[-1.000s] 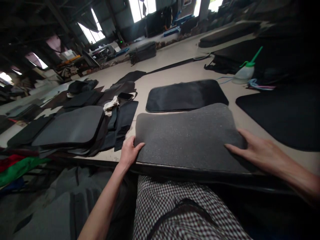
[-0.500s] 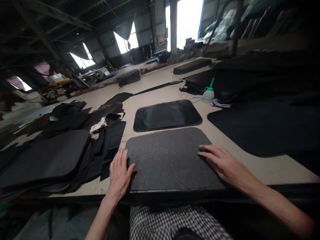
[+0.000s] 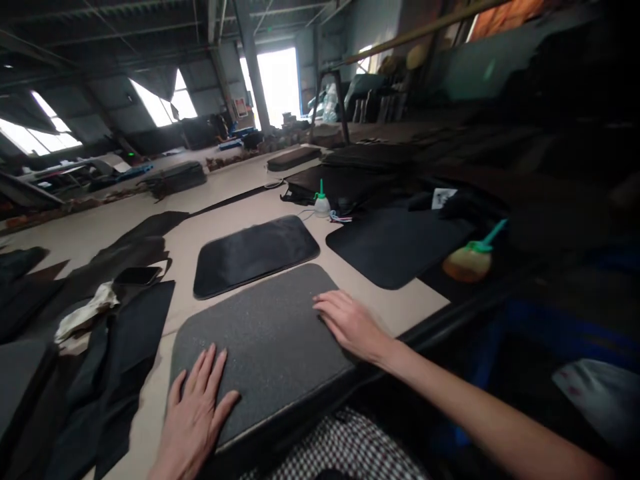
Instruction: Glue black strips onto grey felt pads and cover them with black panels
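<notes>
A grey speckled foam pad [image 3: 265,340] with rounded corners lies at the near edge of the long beige table [image 3: 210,233]. My left hand [image 3: 195,417] lies flat on the pad's near left corner, fingers spread and open. My right hand [image 3: 350,323] rests palm down on the pad's right edge, fingers stretched out and holding nothing. Just behind the pad lies a black rounded panel [image 3: 253,253].
Black fabric pieces [image 3: 125,333], a crumpled white cloth [image 3: 85,313] and a phone [image 3: 137,275] lie at the left. To the right are a large black mat [image 3: 395,243], a white glue bottle with green nozzle [image 3: 321,200] and an orange one [image 3: 470,257]. Stacks of dark panels [image 3: 350,170] stand farther back.
The view has swung right and up. My left hand moved from gripping the pad's left edge to lying flat on it. My right hand slid along the pad's right edge.
</notes>
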Demonstrator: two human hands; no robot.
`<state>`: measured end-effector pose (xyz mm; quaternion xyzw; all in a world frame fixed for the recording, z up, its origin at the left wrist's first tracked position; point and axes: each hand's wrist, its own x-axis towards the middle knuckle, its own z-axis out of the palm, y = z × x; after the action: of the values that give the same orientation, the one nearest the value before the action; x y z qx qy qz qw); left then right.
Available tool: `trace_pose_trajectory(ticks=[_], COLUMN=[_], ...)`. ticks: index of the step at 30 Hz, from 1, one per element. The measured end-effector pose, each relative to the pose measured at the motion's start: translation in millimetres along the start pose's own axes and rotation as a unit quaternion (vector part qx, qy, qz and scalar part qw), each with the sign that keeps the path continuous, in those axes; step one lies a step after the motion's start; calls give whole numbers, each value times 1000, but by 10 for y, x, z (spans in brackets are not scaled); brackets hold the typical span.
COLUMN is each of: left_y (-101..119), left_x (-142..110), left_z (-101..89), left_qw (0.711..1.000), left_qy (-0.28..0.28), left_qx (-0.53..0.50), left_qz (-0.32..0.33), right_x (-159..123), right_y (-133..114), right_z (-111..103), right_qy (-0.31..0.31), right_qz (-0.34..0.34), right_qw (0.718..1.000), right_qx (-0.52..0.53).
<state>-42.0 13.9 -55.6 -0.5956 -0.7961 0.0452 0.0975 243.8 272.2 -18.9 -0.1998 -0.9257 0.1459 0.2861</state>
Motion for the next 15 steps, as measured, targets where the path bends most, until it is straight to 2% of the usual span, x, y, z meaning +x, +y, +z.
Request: trace_pose_trajectory(ticks=[4,7,10,15], left_y=[14,12,5,10], left_x=[-14,-14,-6,-25], left_z=[-3,3,2,-44], left_qw=[1000,1000,1000,1000], left_qy=[5,2,-4,7], left_qx=[6,5,1,7], left_qz=[-6,-1,0,-1], right_x=[238,308,208,-94], right_y=[-604,-869,-893,-654], right_z=[384,655,723,486], right_qy=[-55,-84,-99,-80], right_qz=[-64,-67,-29,29], right_qw=[996,993,993,994], right_qx=[-19,-41,-62,-75])
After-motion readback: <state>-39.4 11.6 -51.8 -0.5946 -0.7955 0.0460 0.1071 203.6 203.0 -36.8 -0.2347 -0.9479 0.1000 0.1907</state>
